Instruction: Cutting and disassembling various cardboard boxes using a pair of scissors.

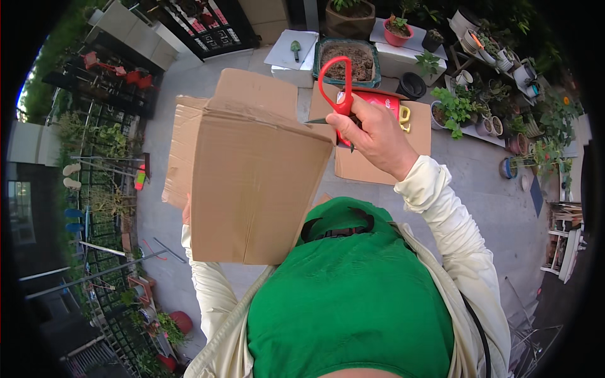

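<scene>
My right hand (375, 132) is closed around a pair of red-handled scissors (337, 104). One large red loop sticks up above the fingers, and a dark blade points left against the upper right edge of a cardboard box (258, 183). That box is held up in front of my body, with flaps standing out at its top and left side. Only a sliver of my left hand (186, 211) shows at the box's left side, supporting it; most of its fingers are hidden behind the cardboard.
Beyond my right hand, an open cardboard box (362, 167) on the paved floor holds red items and something with a yellow handle (404, 114). A soil-filled tub (346, 60) and a slab with a green hand trowel (295, 49) stand behind. Potted plants (450, 110) line the right.
</scene>
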Motion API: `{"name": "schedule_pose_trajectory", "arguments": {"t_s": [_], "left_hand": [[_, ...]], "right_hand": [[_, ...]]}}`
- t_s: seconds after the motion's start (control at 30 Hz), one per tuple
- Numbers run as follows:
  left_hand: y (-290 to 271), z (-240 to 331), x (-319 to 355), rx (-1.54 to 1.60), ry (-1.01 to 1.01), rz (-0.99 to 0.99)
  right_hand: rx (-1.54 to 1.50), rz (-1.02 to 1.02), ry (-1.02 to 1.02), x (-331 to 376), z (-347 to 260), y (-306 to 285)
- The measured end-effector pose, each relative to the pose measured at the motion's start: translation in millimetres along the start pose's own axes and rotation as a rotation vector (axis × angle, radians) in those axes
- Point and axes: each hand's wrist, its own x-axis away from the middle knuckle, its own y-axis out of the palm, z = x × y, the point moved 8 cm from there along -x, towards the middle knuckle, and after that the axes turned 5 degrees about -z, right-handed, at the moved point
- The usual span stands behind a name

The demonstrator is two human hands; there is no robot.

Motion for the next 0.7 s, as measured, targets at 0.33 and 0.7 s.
{"name": "schedule_pose_trajectory", "arguments": {"t_s": [0.33, 0.7], "left_hand": [[31.1, -33.6, -7.5, 0.209, -0.312, -0.034], [35.2, -19.6, -3.6, -0.290, -0.195, -0.051]], "right_hand": [[0.332, -0.007, -0.162, -7.0, -33.8, 5.5], [0.398, -0.021, -0.127, -3.9, -31.9, 15.4]]}}
